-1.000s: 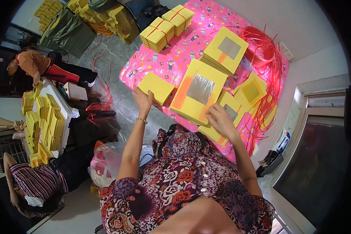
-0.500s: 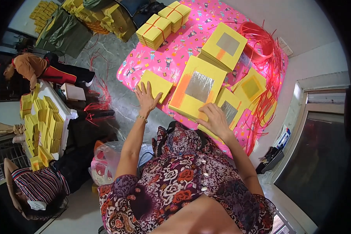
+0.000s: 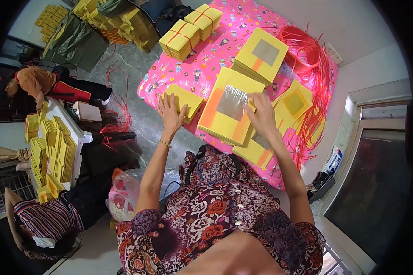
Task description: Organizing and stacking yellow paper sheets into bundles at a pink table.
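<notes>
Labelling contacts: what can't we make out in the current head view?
Head view:
Left hand: palm contact with small yellow stack, hidden by the hand's back.
Right hand: contact with large yellow stack, blurred.
Lower silver panel: partly behind right hand.
Pink table cover: far end cut by top edge.

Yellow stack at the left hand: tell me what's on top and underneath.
The left hand lies over part of the yellow stack. The pink patterned cover shows beside it; whatever is directly beneath is covered and cannot be seen.

Pink cloth [image 3: 211, 59] with scattered letters.
</notes>
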{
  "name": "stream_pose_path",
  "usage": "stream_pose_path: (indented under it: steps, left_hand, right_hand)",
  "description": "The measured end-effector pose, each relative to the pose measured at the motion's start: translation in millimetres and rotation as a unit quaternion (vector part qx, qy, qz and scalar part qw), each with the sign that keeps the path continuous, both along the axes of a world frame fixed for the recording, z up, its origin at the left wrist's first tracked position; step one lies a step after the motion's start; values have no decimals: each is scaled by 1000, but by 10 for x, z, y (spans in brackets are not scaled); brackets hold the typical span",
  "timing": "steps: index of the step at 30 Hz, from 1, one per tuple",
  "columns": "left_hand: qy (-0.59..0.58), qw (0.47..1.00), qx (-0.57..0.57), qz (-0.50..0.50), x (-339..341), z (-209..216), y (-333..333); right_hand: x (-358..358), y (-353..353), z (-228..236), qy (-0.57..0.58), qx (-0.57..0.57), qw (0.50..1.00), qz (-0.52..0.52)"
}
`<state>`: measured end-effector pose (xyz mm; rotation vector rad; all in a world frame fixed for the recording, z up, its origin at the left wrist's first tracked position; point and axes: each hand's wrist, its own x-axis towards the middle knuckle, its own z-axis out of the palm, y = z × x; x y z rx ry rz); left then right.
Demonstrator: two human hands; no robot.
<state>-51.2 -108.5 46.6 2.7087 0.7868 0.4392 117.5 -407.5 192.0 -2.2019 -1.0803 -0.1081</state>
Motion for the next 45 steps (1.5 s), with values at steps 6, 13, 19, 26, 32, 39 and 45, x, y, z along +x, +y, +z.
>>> stream_pose_path:
  steps: [6, 13, 19, 26, 32, 39, 45]
  left_hand:
    - [-102, 938, -289, -163, -63, 606, -391]
    - [-63, 927, -258, -265, -154, 866, -739]
    - [-62, 921, -300, -242, -175, 773, -757]
    - [-79, 918, -298, -248, -153, 768, -755]
    - [-83, 913, -318, -242, -144, 781, -772]
    - [-74, 911, -325, -242, -126, 804, -762]
    - [-71, 908, -333, -244, -132, 800, -740]
  right_hand:
    - [669, 222, -312, -72, -37, 995, -51]
    - [846, 415, -504, -56, -90, 994, -16]
    - [846, 388, -554, -31, -83, 996, -9]
    - [838, 382, -571, -29, -78, 997, -9]
    - [850, 374, -558, 3, -93, 996, -8]
    - [849, 367, -561, 17, -93, 996, -2]
    - [824, 382, -545, 23, -93, 995, -5]
